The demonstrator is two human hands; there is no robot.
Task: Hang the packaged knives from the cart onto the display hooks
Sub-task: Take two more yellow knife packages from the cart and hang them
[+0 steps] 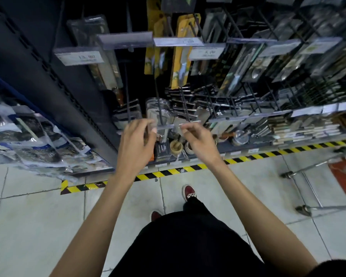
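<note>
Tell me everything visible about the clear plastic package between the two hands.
The clear plastic package is glossy, with a rounded top; what it holds is too blurred to tell. It hangs low on the display on a dark hook that crosses it, behind a grey label holder. The left hand and right hand flank it with curled fingers; contact is unclear.

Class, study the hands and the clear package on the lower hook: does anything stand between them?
Yes: the price-tag strip across the front end of the hook lies between both hands and the clear package behind it. The left hand and right hand flank that strip.
</note>
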